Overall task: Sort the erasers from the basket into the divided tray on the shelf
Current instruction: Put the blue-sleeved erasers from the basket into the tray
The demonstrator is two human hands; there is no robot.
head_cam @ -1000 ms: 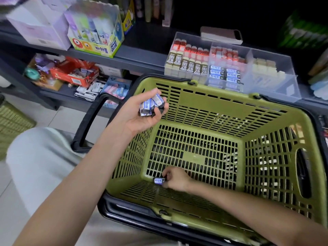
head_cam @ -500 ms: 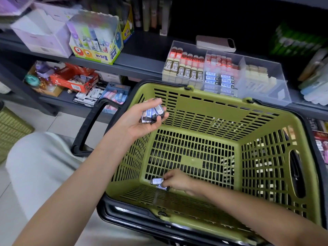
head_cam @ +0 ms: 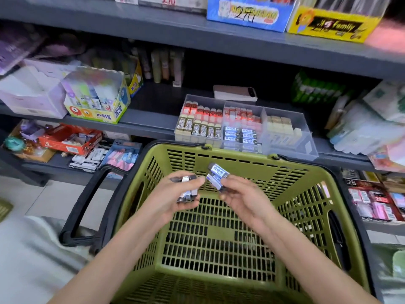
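Blue-labelled erasers [head_cam: 217,174] being held over an olive-green plastic basket [head_cam: 217,230]
A bundle [head_cam: 186,191] is being gripped in the left hand [head_cam: 173,201], two are being pinched in the right hand [head_cam: 241,194]; the clear divided tray [head_cam: 306,143] is sitting behind on the grey shelf [head_cam: 149,122].

Blue-labelled erasers [head_cam: 217,174] aloft over green slatted basket [head_cam: 241,153]; clear divided tray [head_cam: 305,141], part-filled, on grey shelf [head_cam: 149,125] beyond

Legible markings: "2B" on the brown-sleeved erasers [head_cam: 202,131] in the divided tray's [head_cam: 308,141] left compartment; "POWER GLUE" on the glue box [head_cam: 103,116]; handwritten "2元" on the blue box [head_cam: 247,16]; "Family" on the yellow box [head_cam: 333,27]; "2B" on a dark pack [head_cam: 359,185], lower right.
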